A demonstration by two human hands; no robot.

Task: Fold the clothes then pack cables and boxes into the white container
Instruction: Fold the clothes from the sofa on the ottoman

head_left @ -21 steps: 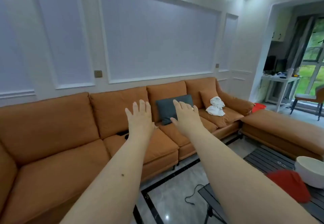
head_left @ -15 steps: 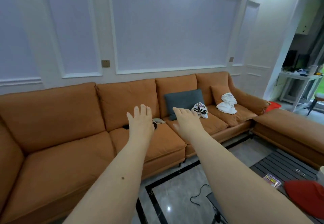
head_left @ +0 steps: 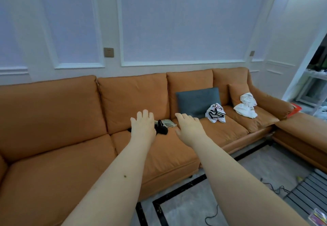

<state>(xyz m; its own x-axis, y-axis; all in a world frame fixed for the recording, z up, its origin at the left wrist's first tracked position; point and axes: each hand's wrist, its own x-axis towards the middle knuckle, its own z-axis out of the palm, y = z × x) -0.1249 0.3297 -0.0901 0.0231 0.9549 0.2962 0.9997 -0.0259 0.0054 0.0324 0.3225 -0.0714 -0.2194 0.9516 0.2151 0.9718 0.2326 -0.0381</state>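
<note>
Biggest thing here is the long orange sofa (head_left: 58, 112), an L-shape that runs along a white panelled wall (head_left: 177, 22) and turns the corner at the far right. On the seat, roughly in the middle, there's a grey-blue cushion (head_left: 198, 101) leaning against the backrest, and a smaller orange cushion (head_left: 237, 91) further right. The clothes are all on the sofa seat: a crumpled white garment (head_left: 246, 106) sits in front of the orange cushion, a white garment with black stripes and some print (head_left: 215, 113) is bunched up just beside the grey-blue cushion, a small dark piece of clothing (head_left: 161, 129) lies on the middle seat, and a pale folded-looking item (head_left: 168, 123) is touching it just behind, can't really tell what that one is. Both bare arms are stretched out toward the sofa. The left hand (head_left: 143, 125) is held palm down with the fingers straight and together, holding nothing, and it overlaps the dark clothing from this angle, though I can't say if it's touching. The right hand (head_left: 189, 128) is the same deal, flat and relaxed, fingers spread a bit, nothing in it, hanging over the seat between the dark clothing and the striped garment. Down on the grey floor (head_left: 185, 208) at the lower right there's a thin black cable (head_left: 214, 214) curled loosely, near a dark slatted table (head_left: 307, 190) at the edge of the shot. Two brass wall sockets (head_left: 108, 52) sit above the backrest.
</note>
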